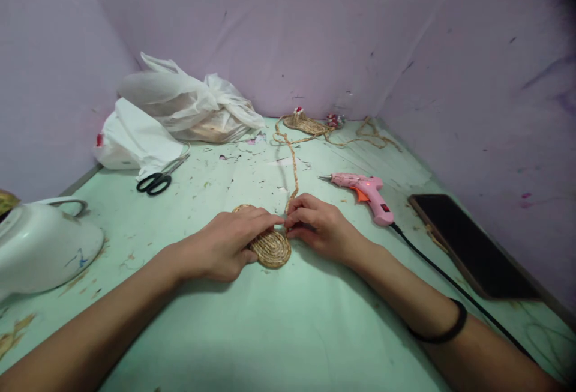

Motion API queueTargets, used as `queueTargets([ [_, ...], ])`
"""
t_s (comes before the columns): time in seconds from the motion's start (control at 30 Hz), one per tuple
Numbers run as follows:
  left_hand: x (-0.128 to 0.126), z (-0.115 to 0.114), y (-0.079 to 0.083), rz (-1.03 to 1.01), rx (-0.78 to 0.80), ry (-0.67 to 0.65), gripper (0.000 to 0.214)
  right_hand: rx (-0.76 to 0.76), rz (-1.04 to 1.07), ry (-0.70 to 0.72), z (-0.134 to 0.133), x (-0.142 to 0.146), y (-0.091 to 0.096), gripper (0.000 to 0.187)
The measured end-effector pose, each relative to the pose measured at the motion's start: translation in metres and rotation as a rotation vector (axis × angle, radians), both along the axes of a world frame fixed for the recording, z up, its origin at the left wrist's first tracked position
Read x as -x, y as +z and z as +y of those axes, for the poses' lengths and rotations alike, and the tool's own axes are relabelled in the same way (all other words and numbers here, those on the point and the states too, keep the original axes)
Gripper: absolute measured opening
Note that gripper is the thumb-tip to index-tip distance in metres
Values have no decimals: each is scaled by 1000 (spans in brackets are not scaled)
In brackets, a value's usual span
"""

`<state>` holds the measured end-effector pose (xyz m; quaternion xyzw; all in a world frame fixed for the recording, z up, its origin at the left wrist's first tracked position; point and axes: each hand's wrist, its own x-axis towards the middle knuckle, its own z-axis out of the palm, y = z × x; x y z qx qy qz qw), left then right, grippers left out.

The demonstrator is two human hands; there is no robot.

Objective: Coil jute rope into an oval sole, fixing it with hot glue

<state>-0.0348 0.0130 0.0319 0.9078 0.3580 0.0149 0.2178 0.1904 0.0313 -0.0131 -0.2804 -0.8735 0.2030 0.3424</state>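
Note:
A flat oval coil of braided jute rope [271,248] lies on the pale green table [279,332]. My left hand [225,245] rests on top of the coil, fingers stretched flat and pressing it down. My right hand [317,227] is curled at the coil's right edge, fingertips pinching the loose jute braid [294,170] where it joins the coil. The braid runs away from me toward the back of the table. The fingertips of both hands meet at the coil's rim.
A pink glue gun [366,192] with a black cord [454,287] lies right of my hands, beside a dark phone [470,245]. Black scissors [157,180] and white plastic bags [180,110] sit back left, a white bowl [40,245] at left. More jute pieces [310,125] lie at the back.

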Motion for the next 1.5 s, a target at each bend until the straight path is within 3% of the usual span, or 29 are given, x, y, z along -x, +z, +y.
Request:
queueTargets([
  [0.2,0,-2,0,-28,1,9,54,75,-112,-25,-2,2,1,13],
  [0.4,1,-3,-3,-38,-4,24,58,32,-300,-342,-18,6,5,6],
  [0.6,0,-3,-3,-55,0,35,60,52,-418,-270,-32,14,13,25],
  [0.77,0,-4,-6,-61,9,46,63,237,-336,-331,-46,21,15,15],
  [0.97,0,-4,-3,-49,8,60,59,456,-296,-521,-54,28,19,28],
  [1.17,-1,-4,-5,-57,26,118,64,627,-186,-451,-48,23,24,25],
  [1.37,-1,-4,-6,-73,20,151,68,594,-172,-327,-44,16,20,35],
  [1.5,-3,-4,-6,-77,-4,152,63,639,-135,-406,-47,17,23,22],
])
